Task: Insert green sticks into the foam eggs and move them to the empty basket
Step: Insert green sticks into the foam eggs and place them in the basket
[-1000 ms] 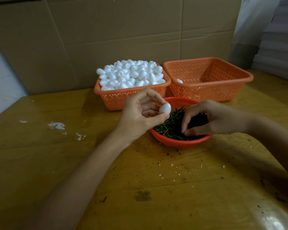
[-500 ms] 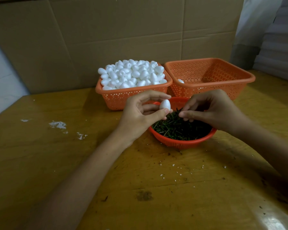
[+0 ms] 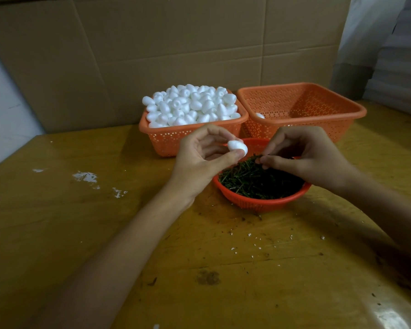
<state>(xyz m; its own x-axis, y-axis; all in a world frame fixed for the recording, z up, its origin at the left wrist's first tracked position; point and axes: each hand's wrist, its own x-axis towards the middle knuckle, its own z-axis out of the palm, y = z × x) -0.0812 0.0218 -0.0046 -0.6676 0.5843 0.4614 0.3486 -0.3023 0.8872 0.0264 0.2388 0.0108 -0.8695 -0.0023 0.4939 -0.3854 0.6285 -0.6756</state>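
Foam egg sits pinched between thumb and fingertips of the left hand, above the rim of the round bowl. The right hand hovers over the green sticks, thumb and forefinger pressed together; whether they hold a stick, I cannot tell. Along the far edge of the bench stand the full basket and the nearly empty basket, side by side.

White foam eggs, perforated orange baskets, red-orange bowl, dark green sticks, yellow-brown table
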